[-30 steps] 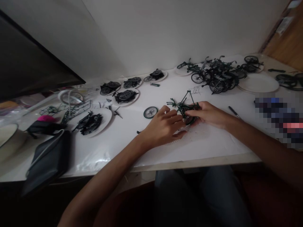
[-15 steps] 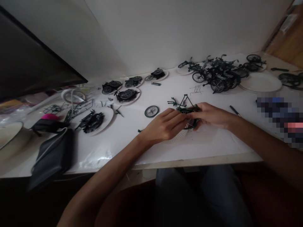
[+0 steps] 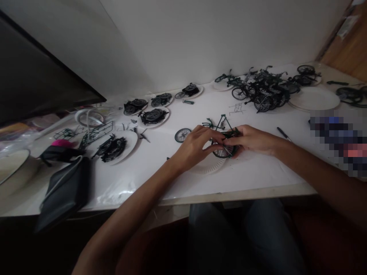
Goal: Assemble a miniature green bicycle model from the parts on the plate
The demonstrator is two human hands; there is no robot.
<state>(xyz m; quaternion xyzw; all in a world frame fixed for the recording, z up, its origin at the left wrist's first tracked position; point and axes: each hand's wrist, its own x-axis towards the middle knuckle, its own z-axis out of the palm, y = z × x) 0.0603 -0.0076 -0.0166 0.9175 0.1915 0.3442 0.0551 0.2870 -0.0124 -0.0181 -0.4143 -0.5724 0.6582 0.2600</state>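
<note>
A small dark green model bicycle [image 3: 223,152] is held between my hands above a white paper plate [image 3: 210,167], its spoked wheel toward me and the bare frame pointing away. My right hand [image 3: 249,140] grips it from the right, with the thumb across the top of the wheel. My left hand [image 3: 200,144] pinches at the wheel's upper left edge with thumb and fingers. Just beyond my left hand a loose spoked wheel [image 3: 182,135] lies flat on the table, partly covered by that hand.
Several plates of dark bicycle parts [image 3: 153,114] stand along the wall. A heap of model bicycles [image 3: 265,91] is at the back right, beside stacked plates [image 3: 315,100]. A dark pen-like tool [image 3: 283,133] lies right of my hands. Left are a black pouch [image 3: 64,187] and a bowl [image 3: 14,168].
My left hand has drawn back slightly and its thumb has spread from the fingers, so more of the bicycle's wheel shows. The right hand keeps its grip.
</note>
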